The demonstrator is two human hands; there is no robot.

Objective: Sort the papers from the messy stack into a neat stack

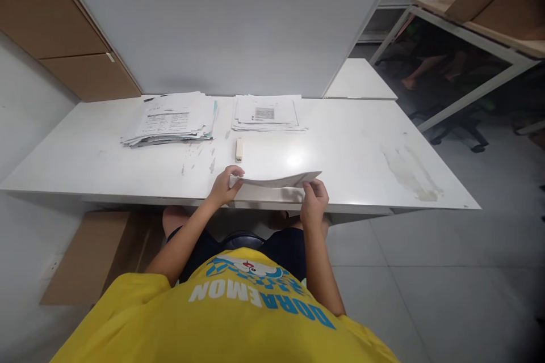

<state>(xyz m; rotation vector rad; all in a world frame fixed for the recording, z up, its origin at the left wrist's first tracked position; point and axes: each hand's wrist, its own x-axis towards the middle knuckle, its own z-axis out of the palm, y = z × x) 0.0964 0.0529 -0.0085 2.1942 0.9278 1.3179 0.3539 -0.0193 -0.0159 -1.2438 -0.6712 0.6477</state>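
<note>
Between my two hands a few sheets of paper [276, 182] stand nearly edge-on above the front of the white desk, sagging a little in the middle. My left hand [227, 184] pinches their left end between thumb and fingers. At the right end, my right hand [314, 198] grips the sheets in the same way. How many sheets there are I cannot tell. Just beyond my left hand lies a small cream-coloured stapler [239, 150], lengthwise on the desk and touched by neither hand.
A thick stack of printed papers [170, 119] lies at the back left of the white desk [349, 153], a smaller paper stack [266, 110] beside it. Cardboard boxes [76, 34] stand at the left. A grey panel [230, 22] rises behind. Another person's leg [419, 71] shows at right.
</note>
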